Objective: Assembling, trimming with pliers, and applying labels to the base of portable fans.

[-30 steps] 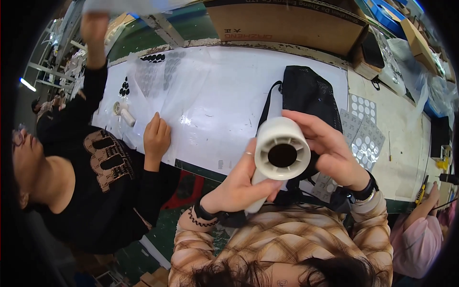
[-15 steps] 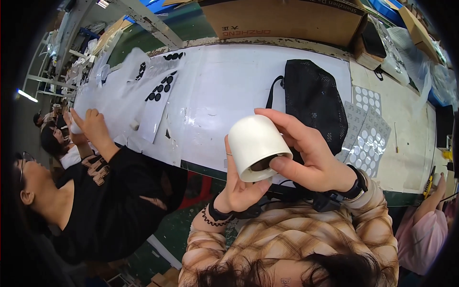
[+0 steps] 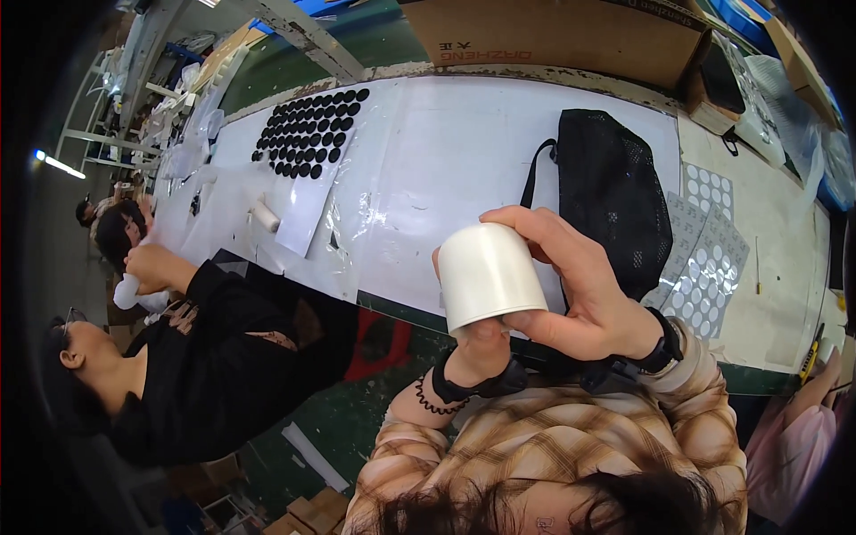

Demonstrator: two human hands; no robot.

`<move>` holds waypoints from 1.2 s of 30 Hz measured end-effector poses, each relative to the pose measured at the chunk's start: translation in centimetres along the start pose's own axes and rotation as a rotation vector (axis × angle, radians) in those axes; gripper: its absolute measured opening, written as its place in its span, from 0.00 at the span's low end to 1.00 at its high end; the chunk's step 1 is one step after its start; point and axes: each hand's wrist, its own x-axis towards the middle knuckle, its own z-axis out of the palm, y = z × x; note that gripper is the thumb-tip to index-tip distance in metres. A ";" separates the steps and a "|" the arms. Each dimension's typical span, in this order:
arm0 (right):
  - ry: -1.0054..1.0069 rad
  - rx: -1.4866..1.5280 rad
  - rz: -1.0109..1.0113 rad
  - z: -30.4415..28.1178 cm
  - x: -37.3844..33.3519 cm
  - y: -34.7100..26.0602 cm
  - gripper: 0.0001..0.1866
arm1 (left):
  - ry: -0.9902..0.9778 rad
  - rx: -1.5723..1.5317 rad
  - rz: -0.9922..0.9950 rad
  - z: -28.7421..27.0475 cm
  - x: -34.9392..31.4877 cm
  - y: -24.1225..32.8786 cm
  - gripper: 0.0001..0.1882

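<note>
A glossy cream-white plastic cup (image 3: 492,275) with a rounded closed end is held up before me over the table's front edge. Its closed end points up and its rim faces down toward me, so the inside is hidden. My right hand (image 3: 578,290) grips it from the right, fingers over the upper side and thumb at the lower rim. From below and behind, my left hand (image 3: 481,350) supports the cup; most of its fingers are hidden, with one fingertip showing at the left side. A black mesh bag (image 3: 611,196) with a strap lies just beyond my right hand.
Sheets of round white stickers (image 3: 704,285) lie right of the bag. A sheet of black round pads (image 3: 308,134) lies to the left. A co-worker in black (image 3: 214,357) stands at the left, handling something white. A cardboard box (image 3: 544,40) stands along the back.
The cup has tipped so its opening no longer faces me, and my left hand has shifted underneath it. The co-worker has drawn the translucent wrap away, uncovering the black pads.
</note>
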 end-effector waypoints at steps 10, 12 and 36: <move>0.044 0.278 0.117 1.0 0.1 1.7 0.33 | -0.179 -0.129 0.048 -1.1 2.6 2.8 0.37; 0.017 0.278 0.185 1.1 0.4 1.4 0.34 | -0.216 -0.040 0.054 -1.5 3.0 3.7 0.37; 0.137 0.243 -0.038 3.3 -1.9 3.0 0.36 | -0.119 -0.034 0.308 0.6 0.9 1.4 0.52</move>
